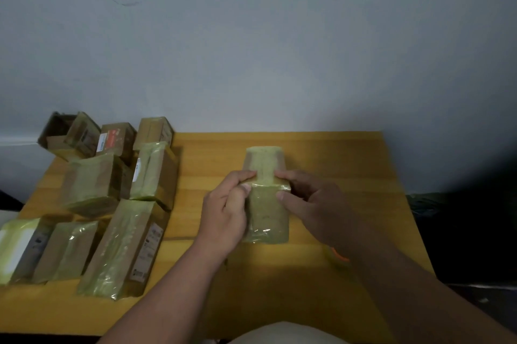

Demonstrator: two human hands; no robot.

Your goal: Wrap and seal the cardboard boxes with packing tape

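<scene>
Both the left hand (223,212) and right hand (310,203) pinch the taped cardboard box (265,212) lying mid-counter (349,164), toward its far edge.

Looks like a home packing corner: a yellow wooden table (321,153) shoved against a scuffed white wall (251,36), with a pile of taped cardboard boxes (112,192) stacked on its left side.

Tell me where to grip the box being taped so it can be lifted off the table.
Take the box by its two long side faces, near the middle, coming from above. It lies flat on the table, long axis pointing away, and the left hand and right hand already flank it. The glossy tape looks slippery, so probably squeeze firmly.
</scene>
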